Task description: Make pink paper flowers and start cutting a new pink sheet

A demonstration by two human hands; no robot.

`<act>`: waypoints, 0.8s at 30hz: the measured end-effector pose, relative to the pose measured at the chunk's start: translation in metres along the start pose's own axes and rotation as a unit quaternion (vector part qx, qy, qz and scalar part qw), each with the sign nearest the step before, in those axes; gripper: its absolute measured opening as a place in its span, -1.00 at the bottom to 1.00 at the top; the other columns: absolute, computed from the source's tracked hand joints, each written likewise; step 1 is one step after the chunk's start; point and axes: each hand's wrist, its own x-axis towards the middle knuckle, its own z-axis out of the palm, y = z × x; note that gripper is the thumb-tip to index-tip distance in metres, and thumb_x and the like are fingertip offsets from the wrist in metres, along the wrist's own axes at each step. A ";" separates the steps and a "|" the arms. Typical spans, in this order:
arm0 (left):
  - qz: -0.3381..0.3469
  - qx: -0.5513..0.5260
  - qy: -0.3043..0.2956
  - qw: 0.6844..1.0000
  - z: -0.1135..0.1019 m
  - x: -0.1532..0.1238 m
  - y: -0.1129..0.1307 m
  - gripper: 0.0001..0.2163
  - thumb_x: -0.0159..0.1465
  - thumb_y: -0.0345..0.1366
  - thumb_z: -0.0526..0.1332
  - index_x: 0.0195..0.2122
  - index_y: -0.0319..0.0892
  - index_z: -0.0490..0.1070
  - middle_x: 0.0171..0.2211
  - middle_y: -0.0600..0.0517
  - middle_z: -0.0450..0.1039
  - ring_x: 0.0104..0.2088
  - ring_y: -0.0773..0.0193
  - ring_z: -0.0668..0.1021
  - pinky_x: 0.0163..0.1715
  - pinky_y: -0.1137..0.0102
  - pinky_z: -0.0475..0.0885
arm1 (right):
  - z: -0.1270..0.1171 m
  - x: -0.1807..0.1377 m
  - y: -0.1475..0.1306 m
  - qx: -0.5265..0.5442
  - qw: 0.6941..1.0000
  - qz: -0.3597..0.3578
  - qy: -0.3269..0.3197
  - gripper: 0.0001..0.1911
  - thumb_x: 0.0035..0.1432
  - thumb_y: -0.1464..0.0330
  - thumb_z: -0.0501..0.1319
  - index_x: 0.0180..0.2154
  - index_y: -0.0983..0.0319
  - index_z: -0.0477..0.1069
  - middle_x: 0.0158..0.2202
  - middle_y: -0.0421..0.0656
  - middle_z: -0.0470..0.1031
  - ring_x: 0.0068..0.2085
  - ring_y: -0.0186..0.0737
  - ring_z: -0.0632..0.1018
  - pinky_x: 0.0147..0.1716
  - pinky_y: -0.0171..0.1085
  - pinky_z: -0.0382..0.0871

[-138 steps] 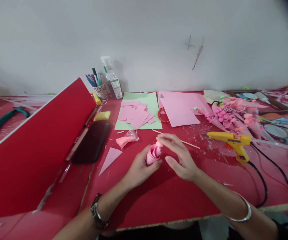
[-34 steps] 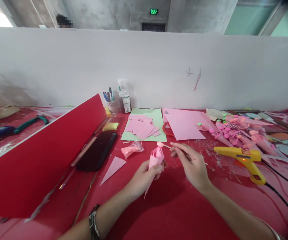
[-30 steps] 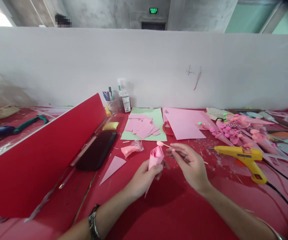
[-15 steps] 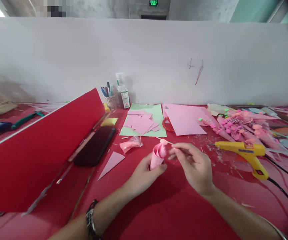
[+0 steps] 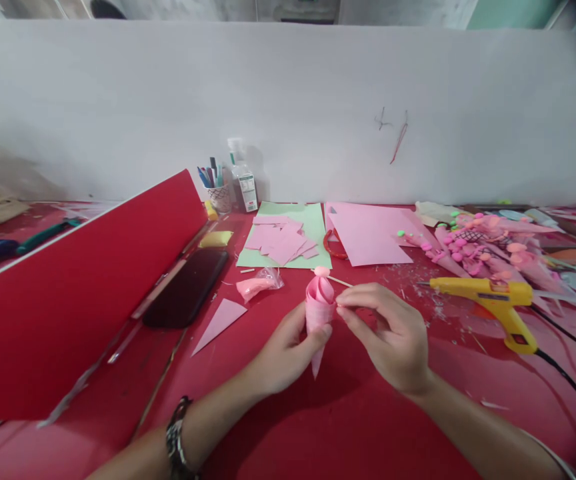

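Observation:
My left hand [image 5: 293, 350] is closed around a pink paper cone [image 5: 319, 313], its point facing down. Rolled pink paper shows inside the cone's mouth, and a small peach-coloured ball [image 5: 321, 272] sits at the top. The thumb and forefinger of my right hand [image 5: 393, 333] are pinched together at the cone's right rim. A tiny pinkish bit shows at those fingertips, too small to name. Just behind the cone is a thin pale stick [image 5: 341, 281]. To the left lie a plastic-wrapped lump of peach clay [image 5: 255, 287] and a pink paper triangle [image 5: 221, 323].
A yellow glue gun [image 5: 488, 293] with its cord lies at the right, before a pile of decorated pink cones [image 5: 473, 250]. Pink sheets [image 5: 368, 233] and a green sheet [image 5: 313, 217] lie behind. At the left are a phone [image 5: 188, 287] and a red board [image 5: 93, 287].
The cone has been raised and turned more upright, so its lower tip now shows. My right fingertips have come in against its rim. The view has tilted slightly down.

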 end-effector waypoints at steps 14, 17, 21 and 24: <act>0.017 0.004 0.013 1.000 0.001 0.000 -0.001 -0.82 0.12 -0.23 0.12 -0.30 -0.19 0.38 -0.42 0.05 0.36 -0.39 0.29 0.35 -0.37 0.46 0.28 | 0.001 0.003 0.002 0.003 0.999 -0.016 -0.041 -0.78 0.10 0.46 0.09 -0.23 0.12 0.43 -0.34 -0.18 0.46 -0.31 -0.27 0.47 -0.32 -0.25 0.39; 0.021 0.020 0.019 0.999 0.000 0.000 -0.003 -0.84 0.13 -0.23 0.11 -0.36 -0.20 0.37 -0.45 0.06 0.34 -0.42 0.32 0.34 -0.39 0.47 0.28 | 0.000 0.002 0.003 0.010 0.998 -0.021 -0.052 -0.77 0.09 0.47 0.11 -0.24 0.12 0.43 -0.33 -0.19 0.45 -0.30 -0.29 0.47 -0.31 -0.27 0.39; 0.029 0.028 0.013 0.999 0.000 0.000 -0.002 -0.83 0.15 -0.23 0.08 -0.37 -0.20 0.37 -0.49 0.07 0.31 -0.44 0.33 0.33 -0.43 0.48 0.27 | 0.000 0.002 0.001 0.024 0.997 -0.021 -0.064 -0.75 0.08 0.48 0.12 -0.20 0.11 0.41 -0.31 -0.19 0.45 -0.29 -0.30 0.47 -0.30 -0.28 0.39; 0.035 0.020 0.014 0.999 0.000 0.000 0.000 -0.82 0.15 -0.23 0.08 -0.31 -0.17 0.38 -0.48 0.08 0.32 -0.43 0.32 0.34 -0.40 0.47 0.28 | 0.000 0.001 0.001 0.037 0.998 -0.008 -0.057 -0.71 0.07 0.48 0.12 -0.14 0.10 0.36 -0.30 -0.20 0.45 -0.30 -0.30 0.47 -0.29 -0.26 0.39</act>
